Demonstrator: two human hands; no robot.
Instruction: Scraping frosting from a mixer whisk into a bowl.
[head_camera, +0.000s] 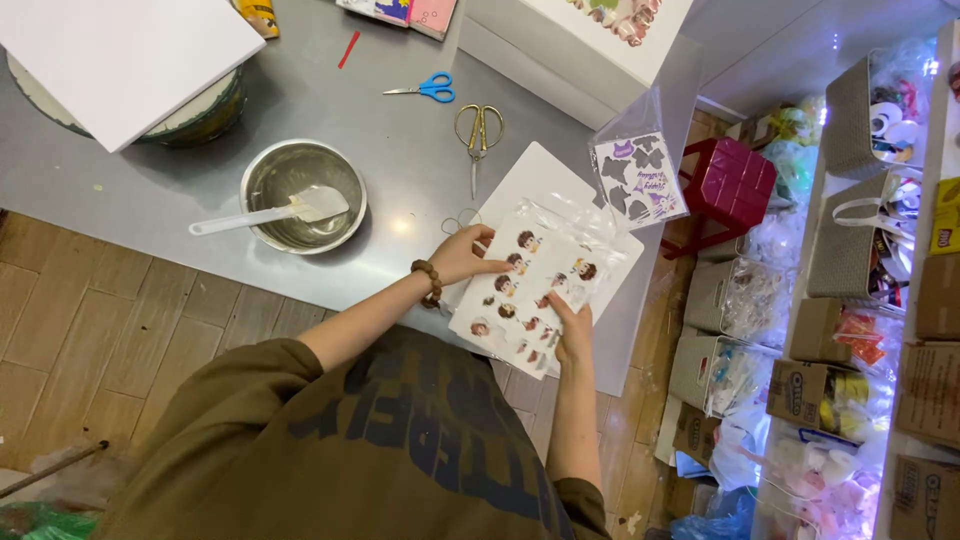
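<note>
A: Sticker sheet (528, 295): small printed figures, too small to resolve; its near corner is covered by the right hand (572, 335).

B: Left hand (462, 255)?

A: Fingertips go behind the sheet's edge, out of sight. White board (120, 55) cut off by the top edge. It hides most of the round tub (205, 115) beneath.

B: Clear packet (640, 175)?

A: Dark shapes inside, possibly butterflies. Too blurred to confirm.

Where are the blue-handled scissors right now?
In the head view, the blue-handled scissors lie on the grey table, top centre, just left of the gold scissors and above the steel bowl.
</note>
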